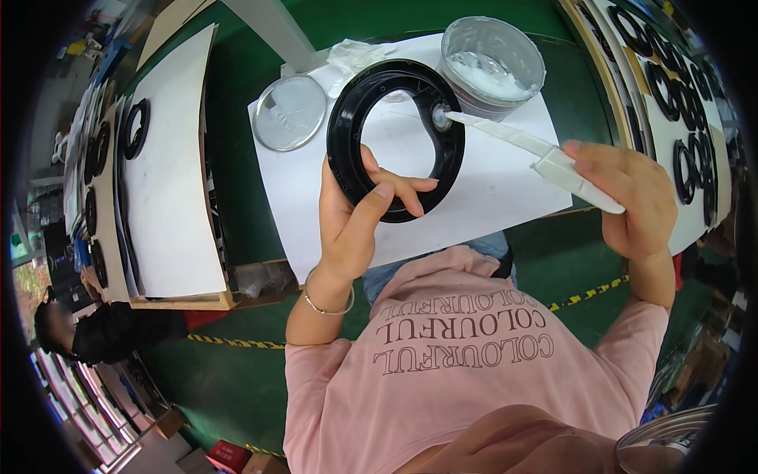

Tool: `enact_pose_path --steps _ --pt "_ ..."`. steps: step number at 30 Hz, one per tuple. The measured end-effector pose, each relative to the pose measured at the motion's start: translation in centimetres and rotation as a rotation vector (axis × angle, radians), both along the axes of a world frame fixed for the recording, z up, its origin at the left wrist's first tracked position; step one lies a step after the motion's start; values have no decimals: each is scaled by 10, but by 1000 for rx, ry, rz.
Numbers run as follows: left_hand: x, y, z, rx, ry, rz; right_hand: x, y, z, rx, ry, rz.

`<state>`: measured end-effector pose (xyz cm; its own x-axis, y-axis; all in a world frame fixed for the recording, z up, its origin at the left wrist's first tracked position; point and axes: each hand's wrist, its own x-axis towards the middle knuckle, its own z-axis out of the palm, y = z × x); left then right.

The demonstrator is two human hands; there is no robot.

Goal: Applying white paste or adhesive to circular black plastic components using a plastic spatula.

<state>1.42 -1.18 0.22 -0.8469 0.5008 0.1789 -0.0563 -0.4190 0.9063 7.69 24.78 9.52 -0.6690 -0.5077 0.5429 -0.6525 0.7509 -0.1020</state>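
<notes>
A black ring-shaped part [347, 134] is tilted up above the white sheet, its lower edge gripped by my left hand [355, 217]. Some of those fingers reach through the ring's opening. My right hand [628, 189] is closed round a white plastic spatula [545, 154]. The spatula's narrow tip meets the ring's right side, at a small round recess [440, 117] with whitish paste in it. Just behind the ring stands a clear tub [493, 67] of white grease, its wall smeared. To the ring's left lies a round, smeared lid [290, 113].
White paper [497, 189] covers the green table before me. Crumpled tissue [359, 59] lies at the back, beside a grey post [272, 31]. Boards carrying black rings stand on the left [178, 182] and right [667, 103]. Another person [118, 328] is at far left.
</notes>
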Motion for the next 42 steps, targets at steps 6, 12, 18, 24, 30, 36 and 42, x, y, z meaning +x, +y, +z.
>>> enact_pose_path --steps 6,12,18,24,30,36,42 --pt "1 2 0 13 31 -20 -1 4 -6 -30 -39 -15" --pt "6 5 -2 -87 162 42 16 10 -24 -213 -290 -223" --pt "5 10 -4 -173 297 55 3 12 -73 -1181 -639 -374" --pt "-1 0 -4 3 35 40 -12 38 -84 -1178 -272 -480" --pt "-5 -1 -1 80 -118 3 1 56 -61 328 118 -199" --pt "-3 0 4 140 -190 -17 45 75 -47 302 104 -215" --pt "3 24 12 3 -73 -62 54 60 -64 -1251 -295 -437"
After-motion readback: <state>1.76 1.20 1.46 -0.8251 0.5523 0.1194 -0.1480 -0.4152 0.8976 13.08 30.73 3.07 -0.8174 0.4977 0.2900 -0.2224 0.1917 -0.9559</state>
